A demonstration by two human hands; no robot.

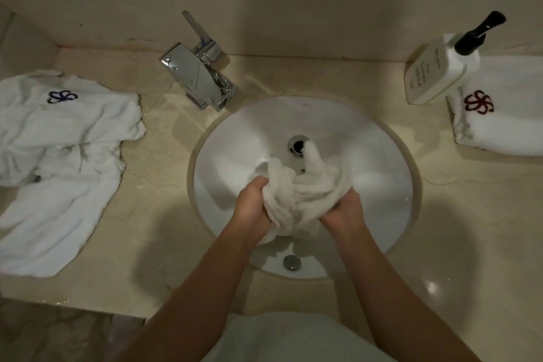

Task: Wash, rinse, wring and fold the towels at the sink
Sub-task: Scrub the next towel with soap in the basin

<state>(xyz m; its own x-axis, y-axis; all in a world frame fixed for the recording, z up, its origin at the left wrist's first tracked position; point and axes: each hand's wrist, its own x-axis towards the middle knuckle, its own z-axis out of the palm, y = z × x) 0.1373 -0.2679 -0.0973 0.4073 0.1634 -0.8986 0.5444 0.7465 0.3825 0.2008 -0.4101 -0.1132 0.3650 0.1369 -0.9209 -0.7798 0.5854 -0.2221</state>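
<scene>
Fingers of the left hand (253,205) and right hand (343,211) curl into a bunched, ropy white terry towel (296,194) over the round glossy sink (235,138); it looks wet, though dim light obscures that. Rumpled towels (64,156) lie left on the marble counter (152,214).

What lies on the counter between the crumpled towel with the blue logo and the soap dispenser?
In the head view: the chrome faucet and the round white sink, where both hands bunch a towel.
</scene>
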